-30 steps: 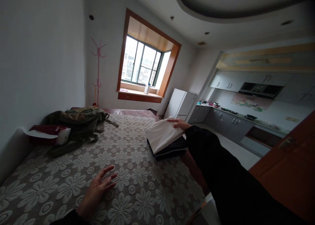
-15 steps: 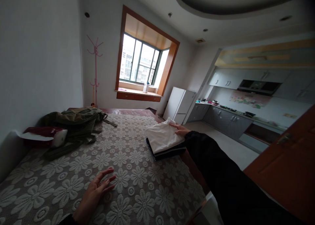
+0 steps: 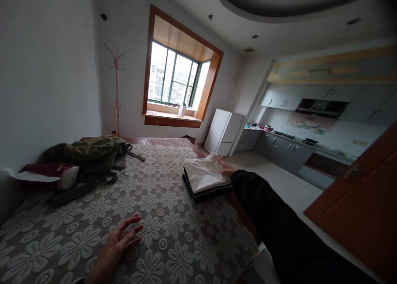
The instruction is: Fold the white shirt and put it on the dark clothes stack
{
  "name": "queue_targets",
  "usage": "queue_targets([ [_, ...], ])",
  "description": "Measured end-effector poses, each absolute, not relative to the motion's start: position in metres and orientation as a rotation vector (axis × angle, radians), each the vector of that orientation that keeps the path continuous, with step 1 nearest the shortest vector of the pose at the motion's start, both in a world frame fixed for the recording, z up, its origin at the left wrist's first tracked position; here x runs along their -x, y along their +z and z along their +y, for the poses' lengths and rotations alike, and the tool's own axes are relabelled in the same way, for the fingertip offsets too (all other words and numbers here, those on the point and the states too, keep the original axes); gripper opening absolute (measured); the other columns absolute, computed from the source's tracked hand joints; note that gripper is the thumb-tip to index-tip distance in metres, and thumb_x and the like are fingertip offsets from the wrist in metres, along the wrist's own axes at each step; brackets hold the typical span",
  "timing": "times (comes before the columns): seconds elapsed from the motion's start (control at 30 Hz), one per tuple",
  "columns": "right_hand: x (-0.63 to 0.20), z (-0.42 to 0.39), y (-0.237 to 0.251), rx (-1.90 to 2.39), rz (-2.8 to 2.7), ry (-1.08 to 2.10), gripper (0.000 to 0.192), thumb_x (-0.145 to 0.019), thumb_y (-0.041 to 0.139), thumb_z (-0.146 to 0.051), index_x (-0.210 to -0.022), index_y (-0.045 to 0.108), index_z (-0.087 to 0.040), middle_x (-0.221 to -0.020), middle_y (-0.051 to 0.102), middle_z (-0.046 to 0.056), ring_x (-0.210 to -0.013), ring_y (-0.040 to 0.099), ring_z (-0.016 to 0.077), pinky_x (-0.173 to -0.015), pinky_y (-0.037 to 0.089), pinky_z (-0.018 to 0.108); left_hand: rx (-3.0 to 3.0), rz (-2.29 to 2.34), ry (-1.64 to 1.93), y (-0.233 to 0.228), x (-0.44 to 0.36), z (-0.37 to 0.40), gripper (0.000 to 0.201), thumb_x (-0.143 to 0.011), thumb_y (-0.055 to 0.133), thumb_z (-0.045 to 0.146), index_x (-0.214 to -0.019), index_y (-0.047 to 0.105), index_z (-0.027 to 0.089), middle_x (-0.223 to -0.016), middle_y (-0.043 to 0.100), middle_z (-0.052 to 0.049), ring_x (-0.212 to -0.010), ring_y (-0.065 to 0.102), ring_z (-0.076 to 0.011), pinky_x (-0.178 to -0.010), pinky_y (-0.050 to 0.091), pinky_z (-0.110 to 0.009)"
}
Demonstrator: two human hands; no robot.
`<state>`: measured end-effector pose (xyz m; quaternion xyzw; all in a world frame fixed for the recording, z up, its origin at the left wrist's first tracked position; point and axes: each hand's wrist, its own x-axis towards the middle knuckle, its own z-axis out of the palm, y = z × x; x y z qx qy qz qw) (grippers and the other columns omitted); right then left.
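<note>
A folded white garment [image 3: 203, 175] lies on top of folded dark clothes [image 3: 195, 196], stacked near the right edge of the table. My right hand [image 3: 226, 166] rests on the white garment's right side, its fingers stretched out against the cloth; the dark sleeve covers the wrist. Over the flower-patterned tablecloth [image 3: 151, 209], nearer to me, my left hand [image 3: 120, 236] is open with fingers apart and nothing in it. Whether it touches the cloth I cannot tell.
At the table's left lie an olive-green backpack [image 3: 93, 155] and a dark red tissue pack [image 3: 46, 176]. Beyond the table are a pink coat stand [image 3: 117, 85], a white fridge [image 3: 223, 131] and a kitchen counter [image 3: 285, 139]. A brown door [image 3: 356, 201] stands to the right.
My right hand has shifted slightly down along the right side of the white garment, whose far edge lies a little lower. The view has turned slightly right; my left hand remains open.
</note>
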<state>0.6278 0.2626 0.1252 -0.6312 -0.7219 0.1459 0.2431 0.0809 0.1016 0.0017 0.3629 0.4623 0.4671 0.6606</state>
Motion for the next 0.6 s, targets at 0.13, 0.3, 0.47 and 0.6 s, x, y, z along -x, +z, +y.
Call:
queue_targets([
  [0.13,-0.631,0.264,0.121,1.764,-2.013,0.357,0.109,-0.055,0.061,-0.016,-0.160,0.036,-0.019,-0.170,0.029,0.009,-0.159,0.010,0.0315,-0.130,0.013,0.047,-0.809,1.055,1.055,0.004,-0.080,0.101,0.063,-0.051,0.092,0.059,-0.102,0.078,0.024,-0.158,0.052,-0.011,-0.126,0.064,-0.0417,-0.092,0.064,-0.042],
  [0.3,-0.632,0.262,0.121,1.809,-2.110,0.296,0.102,-0.059,0.058,-0.014,-0.159,0.038,-0.017,-0.169,0.031,0.011,-0.158,0.021,0.0296,-0.129,0.018,0.047,-0.827,1.067,1.044,0.007,-0.081,0.100,0.063,-0.052,0.091,0.059,-0.103,0.078,0.024,-0.157,0.053,-0.010,-0.128,0.063,-0.0411,-0.093,0.064,-0.041],
  [0.47,-0.623,0.255,0.120,1.901,-2.204,0.196,0.088,-0.065,0.053,-0.008,-0.152,0.050,-0.019,-0.163,0.042,0.010,-0.152,0.035,0.0255,-0.127,0.024,0.043,-0.859,1.060,1.028,0.008,-0.082,0.100,0.062,-0.056,0.090,0.062,-0.103,0.078,0.024,-0.156,0.054,-0.011,-0.126,0.065,-0.0399,-0.093,0.064,-0.041],
  [0.6,-0.612,0.245,0.118,2.048,-2.204,0.073,0.077,-0.070,0.053,-0.005,-0.144,0.060,-0.025,-0.164,0.042,0.008,-0.151,0.035,0.0349,-0.125,0.022,0.059,-0.870,1.060,1.016,0.009,-0.080,0.098,0.063,-0.056,0.090,0.063,-0.104,0.077,0.024,-0.157,0.054,-0.011,-0.126,0.065,-0.0395,-0.095,0.063,-0.041],
])
